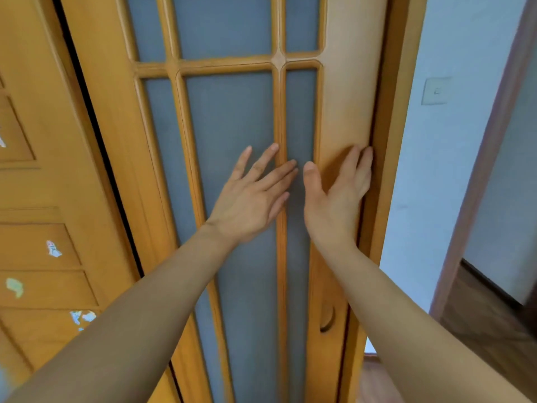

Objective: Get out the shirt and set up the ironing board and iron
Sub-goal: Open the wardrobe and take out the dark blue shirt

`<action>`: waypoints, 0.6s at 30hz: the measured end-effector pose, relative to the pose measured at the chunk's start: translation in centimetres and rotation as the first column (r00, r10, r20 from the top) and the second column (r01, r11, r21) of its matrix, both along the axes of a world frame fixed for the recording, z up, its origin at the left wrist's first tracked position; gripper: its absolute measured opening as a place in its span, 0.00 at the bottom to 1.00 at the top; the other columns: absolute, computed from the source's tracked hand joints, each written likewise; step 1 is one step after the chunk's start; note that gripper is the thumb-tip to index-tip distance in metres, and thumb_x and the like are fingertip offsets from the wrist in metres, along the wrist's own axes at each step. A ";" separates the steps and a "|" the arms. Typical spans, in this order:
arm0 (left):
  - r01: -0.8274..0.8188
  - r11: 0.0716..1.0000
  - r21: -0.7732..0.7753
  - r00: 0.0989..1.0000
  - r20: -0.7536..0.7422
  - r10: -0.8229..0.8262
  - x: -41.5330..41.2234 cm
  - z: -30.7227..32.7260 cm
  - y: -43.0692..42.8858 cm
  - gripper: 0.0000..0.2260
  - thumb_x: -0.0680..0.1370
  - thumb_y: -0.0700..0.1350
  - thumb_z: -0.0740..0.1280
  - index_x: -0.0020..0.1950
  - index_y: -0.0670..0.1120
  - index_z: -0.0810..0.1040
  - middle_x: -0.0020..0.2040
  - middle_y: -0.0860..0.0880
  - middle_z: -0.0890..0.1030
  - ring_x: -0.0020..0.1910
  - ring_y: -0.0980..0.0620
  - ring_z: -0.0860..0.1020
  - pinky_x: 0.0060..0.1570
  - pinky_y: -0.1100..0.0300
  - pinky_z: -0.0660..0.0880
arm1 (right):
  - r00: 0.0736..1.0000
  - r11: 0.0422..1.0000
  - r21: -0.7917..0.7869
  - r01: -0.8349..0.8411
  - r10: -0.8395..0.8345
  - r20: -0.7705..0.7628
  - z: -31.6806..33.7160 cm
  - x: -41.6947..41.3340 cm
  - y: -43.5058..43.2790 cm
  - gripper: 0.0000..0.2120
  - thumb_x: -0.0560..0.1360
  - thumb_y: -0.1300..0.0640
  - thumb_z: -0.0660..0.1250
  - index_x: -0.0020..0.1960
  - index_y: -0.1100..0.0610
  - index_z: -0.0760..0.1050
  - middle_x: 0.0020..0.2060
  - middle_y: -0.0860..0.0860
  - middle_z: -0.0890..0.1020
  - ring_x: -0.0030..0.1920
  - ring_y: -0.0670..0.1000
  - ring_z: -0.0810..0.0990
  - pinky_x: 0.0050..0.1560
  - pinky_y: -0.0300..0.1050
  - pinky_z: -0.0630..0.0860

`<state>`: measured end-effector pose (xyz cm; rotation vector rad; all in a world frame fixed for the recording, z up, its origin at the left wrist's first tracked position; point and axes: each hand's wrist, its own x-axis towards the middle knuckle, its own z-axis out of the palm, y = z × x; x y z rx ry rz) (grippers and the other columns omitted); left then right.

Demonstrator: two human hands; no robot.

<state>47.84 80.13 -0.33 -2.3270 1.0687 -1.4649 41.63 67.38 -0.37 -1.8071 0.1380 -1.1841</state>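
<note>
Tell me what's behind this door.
Nothing visible: the wooden door has opaque grey panes covering whatever is behind. Left hand lies flat on it, right hand at its right edge.

nothing legible; stickers (53, 249) on the drawers (58, 289) are too blurred to read.

glossy wooden door (345, 97), matt frosted panes (229, 126)

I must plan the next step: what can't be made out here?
1. Behind the door: head view, its frosted panes and wood hide whatever is inside.
2. Right hand: head view, whether its fingertips hook round the door's edge; the fingers themselves cover that.
3. Stickers on the drawers: head view, blurred and small.
</note>
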 end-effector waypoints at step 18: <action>-0.075 0.963 -0.260 0.997 -0.012 0.075 -0.9 -1.4 7.2 0.21 0.80 0.50 0.54 0.68 0.41 0.71 0.67 0.43 0.74 0.73 0.42 0.61 0.72 0.45 0.43 | 0.967 0.969 -0.034 -0.244 0.241 -0.077 -0.4 0.6 7.5 0.32 0.79 0.51 0.61 0.78 0.57 0.49 0.77 0.50 0.53 0.77 0.46 0.50 0.71 0.35 0.48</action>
